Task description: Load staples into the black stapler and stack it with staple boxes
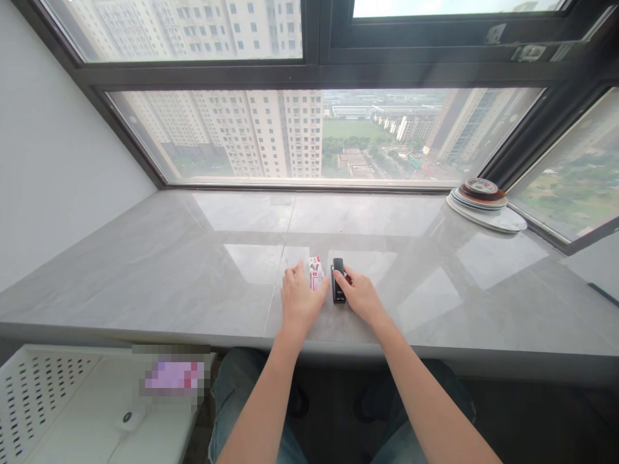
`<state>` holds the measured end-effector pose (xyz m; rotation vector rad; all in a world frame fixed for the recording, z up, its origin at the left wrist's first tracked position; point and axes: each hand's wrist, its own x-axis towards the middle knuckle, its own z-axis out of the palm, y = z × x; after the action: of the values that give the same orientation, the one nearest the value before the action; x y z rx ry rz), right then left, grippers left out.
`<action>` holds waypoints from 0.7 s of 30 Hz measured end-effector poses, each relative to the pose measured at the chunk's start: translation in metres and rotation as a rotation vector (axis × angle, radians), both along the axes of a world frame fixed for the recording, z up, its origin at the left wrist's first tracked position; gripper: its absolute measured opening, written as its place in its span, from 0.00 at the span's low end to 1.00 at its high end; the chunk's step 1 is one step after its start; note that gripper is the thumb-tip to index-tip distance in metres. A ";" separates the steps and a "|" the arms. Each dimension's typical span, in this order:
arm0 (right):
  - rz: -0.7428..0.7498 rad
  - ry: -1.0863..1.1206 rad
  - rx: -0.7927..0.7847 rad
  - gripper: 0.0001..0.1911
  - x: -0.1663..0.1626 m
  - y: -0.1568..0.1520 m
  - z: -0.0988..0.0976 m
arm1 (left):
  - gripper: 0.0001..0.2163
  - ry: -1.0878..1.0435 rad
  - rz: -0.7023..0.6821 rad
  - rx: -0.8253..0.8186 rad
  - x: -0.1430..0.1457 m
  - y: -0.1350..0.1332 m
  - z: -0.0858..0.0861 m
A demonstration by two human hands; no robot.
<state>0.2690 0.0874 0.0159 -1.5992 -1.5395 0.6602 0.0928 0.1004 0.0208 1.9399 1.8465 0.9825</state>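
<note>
one grey ledge point(159, 277) w/ plates point(483, 201), window point(271, 135), l grip point(300, 301) apart round box point(316, 274), r grip point(361, 292) clamped on stapler point(339, 293)

small box point(315, 268) partly behind left hand point(300, 301), its print illegible, purple thing point(171, 376) blurred, white basket point(99, 393) cut off

Bright, pale daylight is pouring through the wide window point(217, 135), washing the outdoor view point(367, 148) with haze. The glossy grey countertop point(145, 258) is throwing back pale, angular patches of glare. Below its front edge, the floor point(331, 412) is sinking into deep shadow. The wide lens is stretching and slanting the window frame point(193, 76) toward the edges. Blocky pixelation is covering a purple patch point(167, 377) at lower left.
</note>
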 end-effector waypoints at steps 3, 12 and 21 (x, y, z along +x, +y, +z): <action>-0.067 0.048 -0.002 0.27 0.013 -0.007 -0.004 | 0.35 0.088 -0.017 -0.003 0.022 -0.005 0.002; -0.122 0.117 0.017 0.31 0.018 -0.016 -0.009 | 0.31 0.064 0.001 0.115 -0.021 0.027 -0.004; -0.114 0.150 0.013 0.32 0.019 -0.014 -0.008 | 0.20 0.080 0.081 0.031 -0.048 0.086 -0.002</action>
<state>0.2885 0.0738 0.0077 -1.5779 -1.3322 0.6891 0.0449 0.1863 0.0185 1.9627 1.9789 0.9769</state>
